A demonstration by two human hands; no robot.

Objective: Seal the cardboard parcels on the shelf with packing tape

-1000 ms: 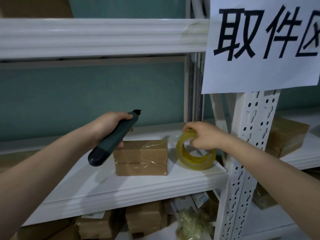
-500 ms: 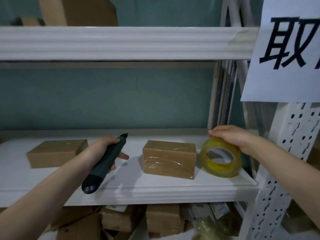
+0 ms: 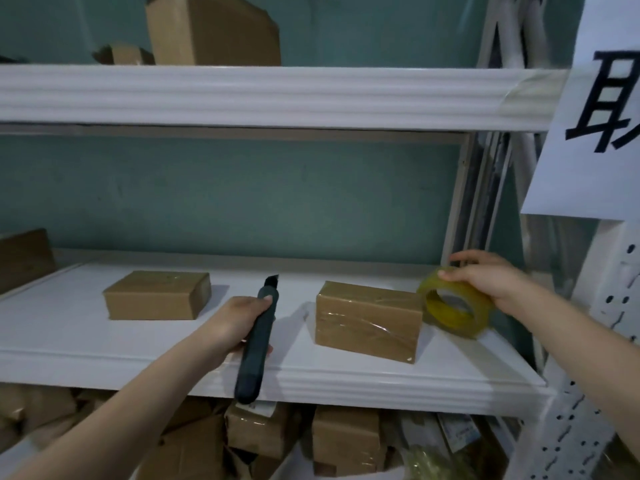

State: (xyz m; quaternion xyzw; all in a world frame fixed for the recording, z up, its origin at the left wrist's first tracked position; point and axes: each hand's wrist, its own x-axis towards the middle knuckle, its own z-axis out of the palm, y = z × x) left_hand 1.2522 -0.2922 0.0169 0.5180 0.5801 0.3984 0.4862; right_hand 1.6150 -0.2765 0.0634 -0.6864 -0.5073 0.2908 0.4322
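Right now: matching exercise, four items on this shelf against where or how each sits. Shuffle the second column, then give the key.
1. utility knife
2. tape roll
3. left parcel
4. right parcel

A. glossy clear tape across it, beside the tape roll
B. yellowish, at the right end of the shelf, right hand holding its top
C. gripped by the left hand, tip pointing away
D. left of the utility knife, no hand on it

Pairs: 1-C, 2-B, 3-D, 4-A
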